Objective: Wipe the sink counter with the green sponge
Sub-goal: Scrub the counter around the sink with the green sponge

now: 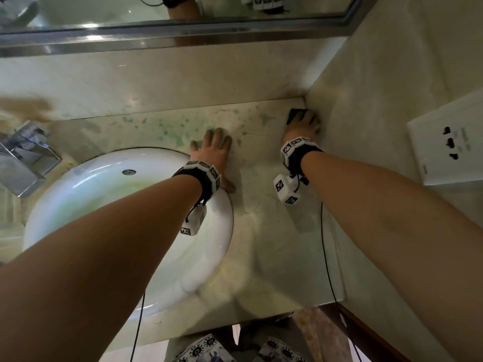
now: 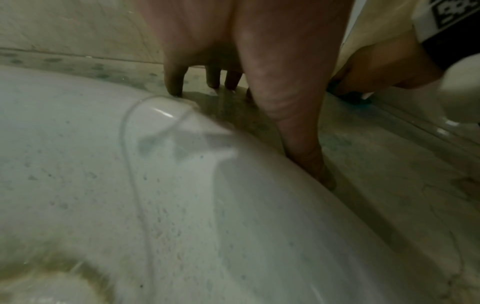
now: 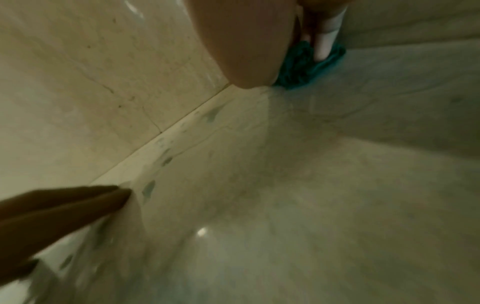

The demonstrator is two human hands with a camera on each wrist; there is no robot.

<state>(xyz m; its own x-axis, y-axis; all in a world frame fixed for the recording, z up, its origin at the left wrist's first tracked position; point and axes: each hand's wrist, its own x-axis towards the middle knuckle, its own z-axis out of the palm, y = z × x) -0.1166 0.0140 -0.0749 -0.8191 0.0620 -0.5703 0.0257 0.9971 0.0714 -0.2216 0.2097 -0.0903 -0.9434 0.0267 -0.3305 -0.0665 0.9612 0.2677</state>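
Note:
The dark green sponge (image 1: 294, 114) lies in the counter's far right corner, against both walls. My right hand (image 1: 303, 124) covers it, thumb beside it and fingers bent over its top; the right wrist view shows the sponge (image 3: 298, 63) crumpled under them. My left hand (image 1: 213, 143) rests flat on the beige marble counter (image 1: 274, 218), fingers spread and straight, just right of the white sink (image 1: 104, 199). In the left wrist view its fingertips (image 2: 176, 86) touch the wet counter at the basin's rim, and the sponge (image 2: 355, 98) shows beyond under the right hand.
Greenish blotches (image 1: 167, 126) dot the counter's back strip behind the basin. A chrome faucet (image 1: 23, 155) stands at the far left. A white socket plate (image 1: 449, 142) is on the right wall, and a mirror frame (image 1: 183, 35) runs above the backsplash.

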